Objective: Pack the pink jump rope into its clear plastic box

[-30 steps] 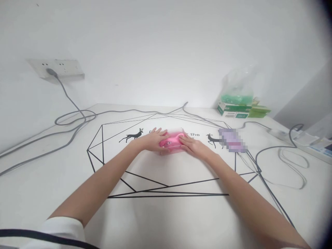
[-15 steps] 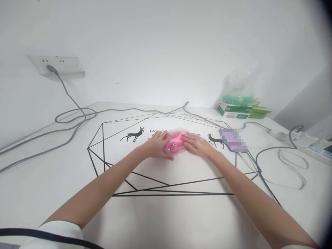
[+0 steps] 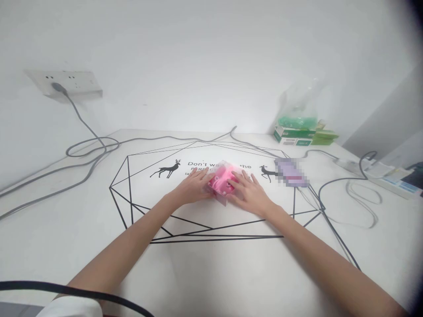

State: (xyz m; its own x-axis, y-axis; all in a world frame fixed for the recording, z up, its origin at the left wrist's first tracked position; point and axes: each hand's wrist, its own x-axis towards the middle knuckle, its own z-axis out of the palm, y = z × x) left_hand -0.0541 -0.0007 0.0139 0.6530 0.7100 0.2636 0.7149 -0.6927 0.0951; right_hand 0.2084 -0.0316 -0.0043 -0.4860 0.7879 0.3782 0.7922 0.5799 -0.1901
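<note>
One pink box (image 3: 223, 184) turned cornerwise; one left hand (image 3: 193, 189), one right hand (image 3: 254, 198), fingers (image 3: 202, 175) holding it.

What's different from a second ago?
The clear box with the pink thing turned, pointing a corner toward the person, and slid slightly right. The left hand and right hand still touch it. The purple thing and green-and-white boxes stayed put.

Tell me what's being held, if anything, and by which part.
A clear, pink-filled box, held by opposite sides: the left hand at its left, the right hand at its right.
</note>
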